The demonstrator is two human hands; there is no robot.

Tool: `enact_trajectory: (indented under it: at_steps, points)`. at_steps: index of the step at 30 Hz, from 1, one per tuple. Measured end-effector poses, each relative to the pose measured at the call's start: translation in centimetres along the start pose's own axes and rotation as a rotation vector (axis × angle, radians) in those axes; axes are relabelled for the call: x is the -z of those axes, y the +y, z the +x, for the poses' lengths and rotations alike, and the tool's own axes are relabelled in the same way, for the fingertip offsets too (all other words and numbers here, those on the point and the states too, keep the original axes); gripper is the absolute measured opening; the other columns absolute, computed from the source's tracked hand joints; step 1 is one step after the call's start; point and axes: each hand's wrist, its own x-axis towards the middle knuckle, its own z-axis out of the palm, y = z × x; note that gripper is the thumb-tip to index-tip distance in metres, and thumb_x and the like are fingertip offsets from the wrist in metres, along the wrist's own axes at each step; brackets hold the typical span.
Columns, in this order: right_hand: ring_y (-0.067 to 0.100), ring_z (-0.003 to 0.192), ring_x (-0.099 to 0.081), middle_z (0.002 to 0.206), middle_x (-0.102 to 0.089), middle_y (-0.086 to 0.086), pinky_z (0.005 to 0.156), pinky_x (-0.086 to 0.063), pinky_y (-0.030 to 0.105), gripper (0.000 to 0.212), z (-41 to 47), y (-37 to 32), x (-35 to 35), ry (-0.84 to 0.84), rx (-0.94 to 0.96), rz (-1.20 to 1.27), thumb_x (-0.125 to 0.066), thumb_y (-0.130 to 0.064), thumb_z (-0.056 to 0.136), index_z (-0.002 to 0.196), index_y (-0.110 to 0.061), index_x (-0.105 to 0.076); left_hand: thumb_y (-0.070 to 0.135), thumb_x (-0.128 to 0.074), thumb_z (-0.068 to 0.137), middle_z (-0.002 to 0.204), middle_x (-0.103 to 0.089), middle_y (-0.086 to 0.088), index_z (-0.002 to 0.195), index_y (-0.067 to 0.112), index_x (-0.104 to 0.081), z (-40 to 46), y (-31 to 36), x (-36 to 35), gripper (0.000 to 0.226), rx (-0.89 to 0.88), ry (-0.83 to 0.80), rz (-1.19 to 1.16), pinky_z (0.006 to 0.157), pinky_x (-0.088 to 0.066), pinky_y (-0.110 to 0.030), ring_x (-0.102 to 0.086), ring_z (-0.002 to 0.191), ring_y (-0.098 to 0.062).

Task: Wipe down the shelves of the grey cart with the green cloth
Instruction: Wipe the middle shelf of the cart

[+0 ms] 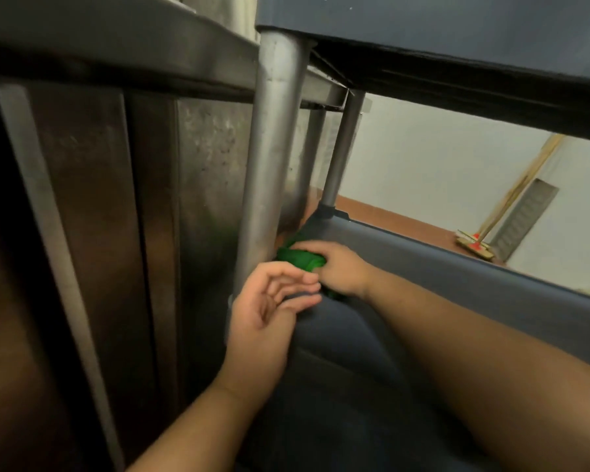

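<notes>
Right hand (338,267) pressing green cloth (297,258) into shelf corner (324,226), beside post (269,165)

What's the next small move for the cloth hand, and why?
Probably drag the green cloth rightward along the lower shelf. The right hand grips it bunched in the shelf's corner by the cart post, while the left hand holds nothing.

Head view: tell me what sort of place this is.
Probably a commercial kitchen or its back room. A stainless steel counter stands beside the grey plastic cart with round metal legs. A wooden-handled mop leans on the white wall above the reddish floor.
</notes>
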Motion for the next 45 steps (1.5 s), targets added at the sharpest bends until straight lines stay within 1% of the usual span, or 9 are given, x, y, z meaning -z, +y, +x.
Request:
enact_trajectory:
  at_steps: [7, 11, 16, 20, 25, 34, 38, 42, 45]
  points:
    - [0.009, 0.114, -0.058, 0.131, -0.064, 0.0, 0.096, -0.045, 0.025, 0.052, -7.7, -3.7, -0.4, -0.092, 0.208, -0.004, -0.067, -0.002, 0.077, 0.126, -0.019, -0.066, 0.005, -0.051, 0.082, 0.101, -0.066, -0.028, 0.093, 0.009, -0.052, -0.4, 0.8, -0.8, 0.012, -0.094, 0.115, -0.085, 0.09, -0.05, -0.044, -0.064, 0.104, -0.037]
    - [0.009, 0.131, -0.051, 0.142, -0.057, -0.002, 0.113, -0.036, 0.025, 0.059, -11.2, -3.1, 0.1, -0.125, 0.277, 0.011, -0.069, -0.001, 0.078, 0.133, -0.023, -0.064, 0.008, -0.039, 0.094, 0.11, -0.064, -0.028, 0.092, 0.012, -0.049, -0.4, 0.0, -0.9, 0.01, -0.104, 0.138, -0.004, 0.107, -0.039, -0.053, -0.059, 0.116, -0.036]
    - [0.004, 0.137, -0.042, 0.148, -0.05, -0.006, 0.116, -0.027, 0.017, 0.065, -15.4, -1.0, 1.9, -0.173, 0.235, 0.002, -0.066, 0.006, 0.08, 0.137, -0.025, -0.06, 0.023, -0.037, 0.097, 0.106, -0.069, -0.018, 0.09, 0.019, -0.051, -0.6, -0.6, -1.3, 0.016, -0.07, 0.111, 0.254, 0.104, -0.041, -0.052, -0.062, 0.11, -0.03]
    - [0.0, 0.138, -0.041, 0.148, -0.051, -0.009, 0.118, -0.029, 0.024, 0.066, -19.3, 2.0, 4.2, -0.169, 0.213, 0.024, -0.068, 0.005, 0.079, 0.137, -0.026, -0.059, 0.008, -0.043, 0.093, 0.101, -0.069, -0.006, 0.095, 0.016, -0.049, -0.2, -1.6, -5.2, 0.011, 0.08, -0.072, 0.403, 0.09, -0.047, -0.031, -0.066, 0.098, -0.017]
    - [-0.006, 0.135, -0.039, 0.148, -0.048, -0.01, 0.11, -0.027, 0.009, 0.062, -25.3, 5.4, 7.5, -0.139, 0.155, 0.052, -0.063, 0.008, 0.082, 0.136, -0.023, -0.06, -0.002, -0.047, 0.084, 0.099, -0.067, -0.002, 0.092, 0.026, -0.047, -0.8, -4.1, -12.1, 0.03, 0.275, -0.304, 0.51, 0.082, -0.045, -0.034, -0.063, 0.09, -0.016]
    - [-0.005, 0.134, -0.044, 0.146, -0.05, -0.016, 0.108, -0.04, 0.018, 0.062, -38.0, 14.8, 13.8, -0.046, -0.045, 0.233, -0.061, 0.019, 0.084, 0.126, -0.025, -0.069, 0.013, -0.039, 0.067, 0.096, -0.062, -0.006, 0.092, 0.026, -0.045, -5.9, -7.5, -25.0, 0.029, 0.301, -0.498, 0.464, 0.078, -0.046, -0.033, -0.059, 0.086, -0.023]
    - [-0.004, 0.133, -0.045, 0.144, -0.052, -0.016, 0.108, -0.041, 0.019, 0.065, -43.2, 18.2, 16.2, 0.017, -0.12, 0.25, -0.061, 0.024, 0.081, 0.123, -0.024, -0.071, 0.003, -0.044, 0.077, 0.097, -0.064, -0.007, 0.098, 0.018, -0.047, -8.3, -8.8, -31.0, 0.026, 0.326, -0.621, 0.442, 0.074, -0.046, -0.029, -0.061, 0.088, -0.024]
    - [0.0, 0.132, -0.049, 0.144, -0.054, -0.014, 0.109, -0.043, 0.027, 0.061, -47.9, 21.0, 18.7, 0.07, -0.173, 0.284, -0.06, 0.024, 0.082, 0.12, -0.021, -0.073, 0.015, -0.048, 0.07, 0.093, -0.067, 0.0, 0.093, 0.026, -0.05, -11.1, -9.9, -36.8, 0.025, 0.341, -0.807, 0.451, 0.079, -0.049, -0.044, -0.062, 0.092, -0.036]
    - [0.008, 0.133, -0.051, 0.144, -0.055, -0.007, 0.111, -0.043, 0.038, 0.062, -50.9, 22.5, 20.0, 0.118, -0.208, 0.349, -0.054, 0.029, 0.078, 0.121, -0.012, -0.071, 0.013, -0.058, 0.084, 0.109, -0.064, -0.001, 0.101, 0.027, -0.052, -13.2, -10.7, -40.6, 0.023, 0.314, -1.011, 0.466, 0.088, -0.047, -0.034, -0.061, 0.101, -0.016]
